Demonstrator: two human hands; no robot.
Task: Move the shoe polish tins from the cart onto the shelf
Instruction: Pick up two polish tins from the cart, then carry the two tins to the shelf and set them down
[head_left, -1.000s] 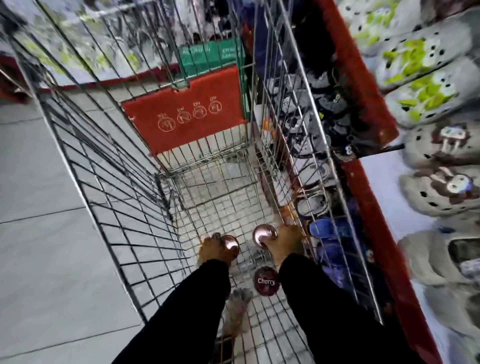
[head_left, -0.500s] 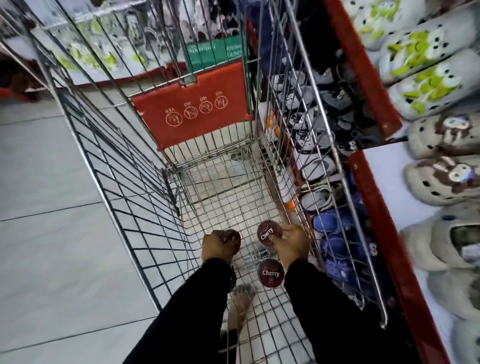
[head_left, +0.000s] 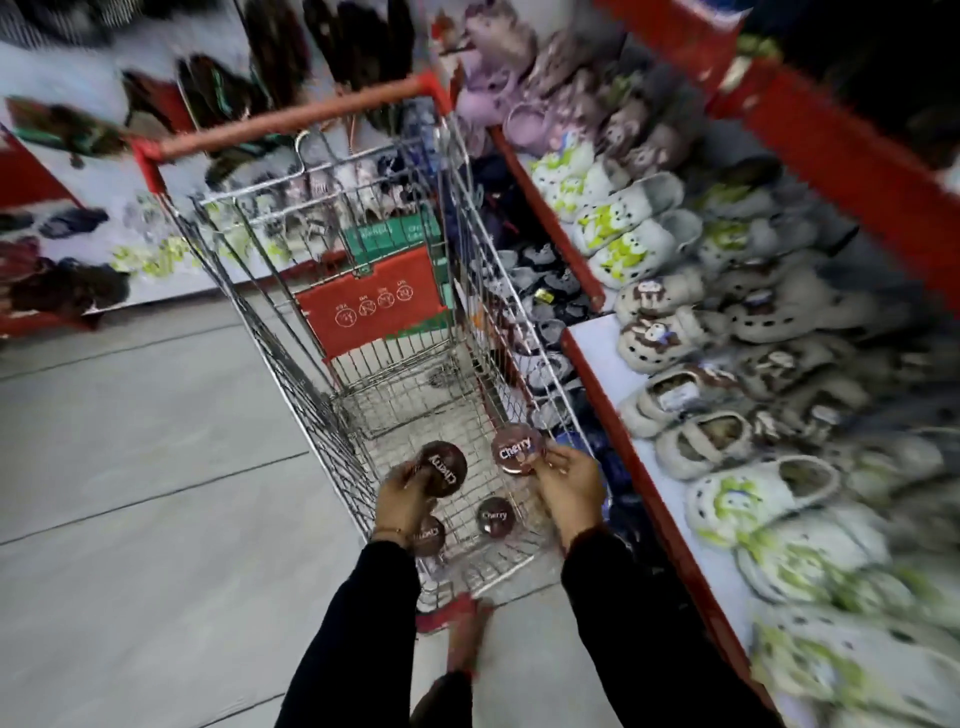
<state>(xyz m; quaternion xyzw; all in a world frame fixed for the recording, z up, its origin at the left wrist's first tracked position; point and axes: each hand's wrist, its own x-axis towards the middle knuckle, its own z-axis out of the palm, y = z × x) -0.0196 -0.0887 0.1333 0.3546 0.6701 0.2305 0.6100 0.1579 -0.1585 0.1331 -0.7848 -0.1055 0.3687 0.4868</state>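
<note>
My left hand (head_left: 404, 496) grips a round dark-red polish tin (head_left: 442, 467) marked "Cherry", held above the near end of the wire cart (head_left: 291, 364). My right hand (head_left: 569, 480) holds a second "Cherry" tin (head_left: 517, 449) by its edge, close to the cart's right wall. Two more tins lie on the cart floor: one (head_left: 496, 515) between my hands, another (head_left: 429, 535) partly hidden under my left wrist. The shelf (head_left: 597, 353), white with a red edge, runs along the right.
Rows of clog-style slippers (head_left: 675, 338) cover the shelf on the right. A red child-seat flap (head_left: 371, 304) and red handle (head_left: 291, 122) mark the cart's far end. Grey tiled floor (head_left: 130, 467) lies to the left. My foot (head_left: 465, 639) shows below the cart.
Both hands have lifted, each with a tin, up off the cart floor. The view has pulled back and up, and more of the shelf and a second loose tin now show.
</note>
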